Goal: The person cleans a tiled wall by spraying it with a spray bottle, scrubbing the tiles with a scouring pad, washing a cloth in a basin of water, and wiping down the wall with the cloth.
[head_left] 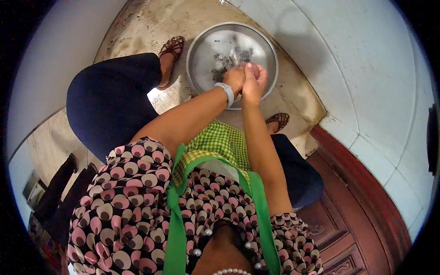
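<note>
My left hand (234, 78), with a pale band (228, 94) round its wrist, is closed and pressed against my right hand. The fingers of my right hand (254, 83) are curled against it, thumb on top. Whatever lies between the two palms is hidden. Both are over the near part of a round metal basin (201, 50). Dark bits (220, 73) are scattered inside the basin, and a shiny, clear patch (234, 57) shows just beyond my fingers; I cannot tell if it is water.
The basin stands on a wet-looking tiled floor (142, 32) between my feet, which are in brown sandals (173, 46). A pale tiled wall (366, 82) rises at the right. A reddish-brown panelled door (339, 220) is at the lower right. A green checked apron (220, 142) covers my lap.
</note>
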`<state>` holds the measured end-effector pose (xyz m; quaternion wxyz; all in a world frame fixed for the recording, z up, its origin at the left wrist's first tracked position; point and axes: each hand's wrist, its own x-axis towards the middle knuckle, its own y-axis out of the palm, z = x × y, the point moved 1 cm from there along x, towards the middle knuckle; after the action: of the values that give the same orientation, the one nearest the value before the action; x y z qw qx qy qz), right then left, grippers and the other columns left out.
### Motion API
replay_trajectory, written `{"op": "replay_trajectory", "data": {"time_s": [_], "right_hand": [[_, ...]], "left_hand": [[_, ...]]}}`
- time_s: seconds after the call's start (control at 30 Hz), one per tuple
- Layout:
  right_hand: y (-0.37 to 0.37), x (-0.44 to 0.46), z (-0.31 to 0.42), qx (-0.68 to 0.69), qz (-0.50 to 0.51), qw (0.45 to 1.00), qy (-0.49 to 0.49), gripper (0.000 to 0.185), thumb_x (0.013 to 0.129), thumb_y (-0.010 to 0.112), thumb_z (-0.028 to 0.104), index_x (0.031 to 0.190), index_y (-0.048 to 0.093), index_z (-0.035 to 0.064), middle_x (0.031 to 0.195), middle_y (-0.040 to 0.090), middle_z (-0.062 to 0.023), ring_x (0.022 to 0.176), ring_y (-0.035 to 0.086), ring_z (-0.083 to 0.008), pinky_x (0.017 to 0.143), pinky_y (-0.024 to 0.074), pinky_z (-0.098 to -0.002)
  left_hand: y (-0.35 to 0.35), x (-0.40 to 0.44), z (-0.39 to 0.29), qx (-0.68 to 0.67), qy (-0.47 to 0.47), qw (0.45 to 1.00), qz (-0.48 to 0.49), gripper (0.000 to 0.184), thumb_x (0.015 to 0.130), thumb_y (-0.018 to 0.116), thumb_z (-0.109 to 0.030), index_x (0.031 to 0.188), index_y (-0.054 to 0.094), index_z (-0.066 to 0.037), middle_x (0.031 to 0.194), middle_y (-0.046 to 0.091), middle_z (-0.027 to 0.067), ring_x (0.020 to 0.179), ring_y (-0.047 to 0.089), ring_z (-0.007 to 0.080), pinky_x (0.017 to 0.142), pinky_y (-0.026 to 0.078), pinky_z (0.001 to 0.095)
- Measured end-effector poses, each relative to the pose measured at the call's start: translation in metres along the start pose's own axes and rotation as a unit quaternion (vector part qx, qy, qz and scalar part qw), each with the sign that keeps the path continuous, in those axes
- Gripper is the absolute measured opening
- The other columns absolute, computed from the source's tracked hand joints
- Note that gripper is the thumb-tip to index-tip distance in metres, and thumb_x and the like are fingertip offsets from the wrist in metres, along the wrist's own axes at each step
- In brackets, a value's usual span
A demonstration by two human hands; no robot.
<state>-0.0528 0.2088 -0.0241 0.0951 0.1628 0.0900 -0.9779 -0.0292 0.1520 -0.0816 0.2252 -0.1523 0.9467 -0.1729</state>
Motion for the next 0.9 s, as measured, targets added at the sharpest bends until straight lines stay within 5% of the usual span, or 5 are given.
{"op": "replay_trajectory", "data": {"time_s": [0.27, 0.57, 0.63, 0.73, 0.9], "right_hand": [[-0.002, 0.015, 0.008, -0.156, -0.116, 0.981, -0.023, 0.026, 0.090, 0.053, 0.021, 0.096, 0.051, -0.0033, 0.092, 0.061, -0.0124, 0.082, 0.058, -0.0197, 0.075, 0.0466, -0.0310], [-0.016, 0.023, -0.011, -0.016, -0.080, 0.996, 0.022, 0.027, 0.092, 0.046, 0.021, 0.091, 0.053, -0.0045, 0.083, 0.061, -0.0138, 0.076, 0.058, -0.0219, 0.069, 0.0473, -0.0350], [-0.024, 0.018, -0.008, -0.254, -0.006, 0.960, -0.116, 0.035, 0.090, 0.045, 0.030, 0.093, 0.054, -0.0030, 0.083, 0.062, -0.0224, 0.075, 0.059, -0.0369, 0.072, 0.0465, -0.0437], [-0.025, 0.018, -0.017, -0.361, 0.044, 0.929, -0.069, 0.032, 0.089, 0.048, 0.029, 0.086, 0.057, -0.0017, 0.082, 0.062, -0.0230, 0.075, 0.060, -0.0358, 0.071, 0.0453, -0.0419], [-0.041, 0.041, -0.050, -0.432, 0.025, 0.899, -0.064, 0.037, 0.086, 0.050, 0.035, 0.089, 0.059, -0.0016, 0.082, 0.062, -0.0248, 0.079, 0.059, -0.0400, 0.074, 0.0455, -0.0420]], "left_hand": [[-0.016, -0.009, -0.031, -0.060, -0.172, 0.982, -0.041, 0.054, 0.089, 0.036, -0.045, 0.090, 0.065, 0.001, 0.099, 0.061, 0.0244, 0.094, 0.057, 0.0418, 0.087, 0.043, 0.0428], [-0.016, -0.026, -0.037, -0.089, -0.123, 0.985, -0.083, 0.045, 0.092, 0.039, -0.031, 0.078, 0.064, 0.004, 0.079, 0.061, 0.0262, 0.073, 0.059, 0.0434, 0.069, 0.046, 0.0491], [-0.010, -0.027, -0.027, -0.012, -0.080, 0.994, -0.076, 0.045, 0.092, 0.039, -0.029, 0.075, 0.064, 0.004, 0.077, 0.060, 0.0274, 0.073, 0.058, 0.0436, 0.069, 0.045, 0.0506], [-0.021, -0.035, -0.023, 0.113, -0.096, 0.987, 0.057, 0.046, 0.092, 0.034, -0.029, 0.079, 0.066, 0.003, 0.083, 0.063, 0.0250, 0.083, 0.061, 0.0412, 0.079, 0.047, 0.0474], [-0.042, -0.020, 0.019, 0.032, -0.238, 0.970, -0.029, 0.054, 0.093, 0.032, -0.038, 0.087, 0.063, 0.006, 0.086, 0.061, 0.0278, 0.082, 0.059, 0.0435, 0.077, 0.046, 0.0482]]}}
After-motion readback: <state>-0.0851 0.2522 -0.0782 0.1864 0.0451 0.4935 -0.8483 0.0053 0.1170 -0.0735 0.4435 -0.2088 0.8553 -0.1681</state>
